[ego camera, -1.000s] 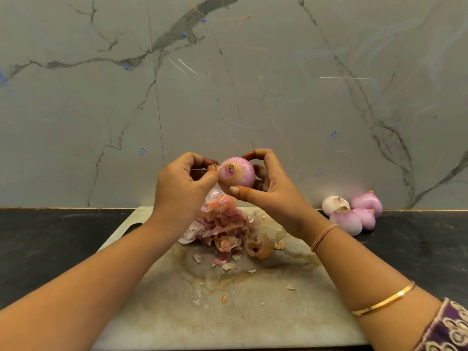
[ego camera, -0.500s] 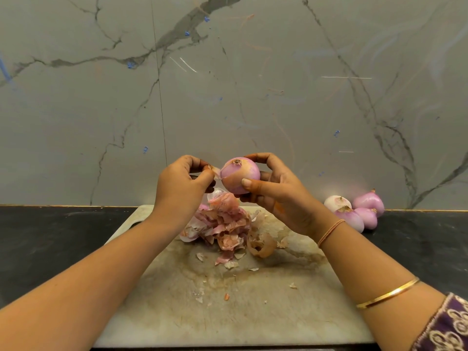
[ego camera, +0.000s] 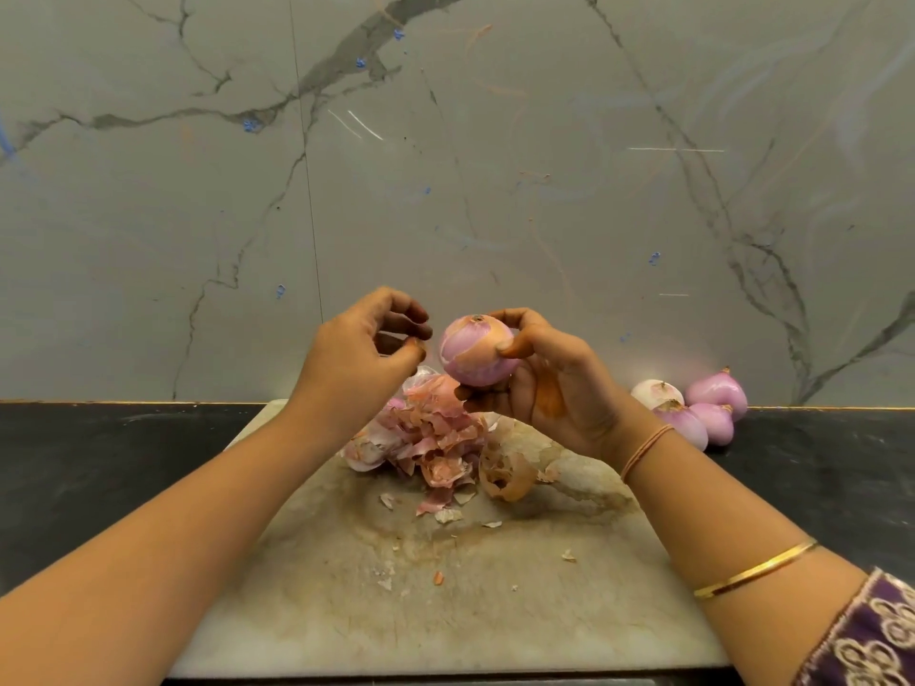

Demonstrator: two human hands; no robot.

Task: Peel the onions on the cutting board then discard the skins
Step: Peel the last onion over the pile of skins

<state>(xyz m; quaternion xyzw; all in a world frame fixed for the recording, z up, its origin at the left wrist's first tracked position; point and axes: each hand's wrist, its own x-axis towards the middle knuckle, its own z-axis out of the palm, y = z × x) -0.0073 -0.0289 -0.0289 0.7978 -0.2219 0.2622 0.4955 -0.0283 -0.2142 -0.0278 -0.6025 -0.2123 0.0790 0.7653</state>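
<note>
Though the marble wall (ego camera: 495, 165) fills most of my view, the work sits low: on the dark counter (ego camera: 99, 487) lies the cutting board (ego camera: 495, 611), wide under both forearms, with the heap of skins (ego camera: 431, 438) at its far middle and a cluster of peeled onions (ego camera: 693, 413) off the board to the right. My right hand (ego camera: 559, 393) holds the onion (ego camera: 470, 368) in the air above that heap, thumb pressed on its front, fingers curled round behind and beneath. My left hand (ego camera: 356, 358) hangs just beside it, not touching, fingers bent toward the thumb — whether they pinch a scrap I cannot tell. A tan patch of skin (ego camera: 482, 341) clings across the onion's face, partly under my thumb. Bare flesh looks slick, so I judge a hard tug at that patch could twist the bulb out of my grip — it might roll off the board, or scatter the loose flakes (ego camera: 448, 514) onto the counter.
</note>
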